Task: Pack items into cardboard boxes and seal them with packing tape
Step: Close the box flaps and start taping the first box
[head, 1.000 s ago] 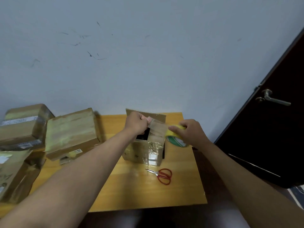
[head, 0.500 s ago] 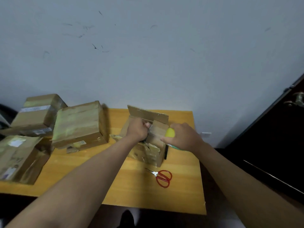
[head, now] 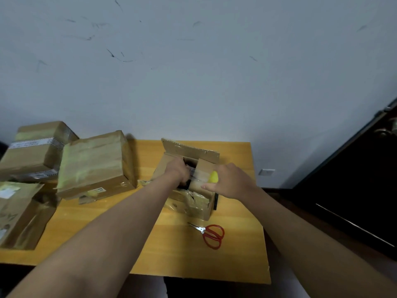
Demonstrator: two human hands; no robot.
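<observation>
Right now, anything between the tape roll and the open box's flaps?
Nothing visible. The right hand holds the yellow tape roll against the open box; the left hand holds the flaps. The scissors lie apart.

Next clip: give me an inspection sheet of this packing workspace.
Surface: wooden table, against the wall.
Job's things: open cardboard box, rear flap up; yellow tape roll; red scissors lying in front of the box.
Clutter: three taped boxes at left.
Grips: left hand at the box opening, fingers curled; right hand holds the tape roll.
Cables: nothing seen.
Surroundings: scuffed wall, dark door, wall socket.
</observation>
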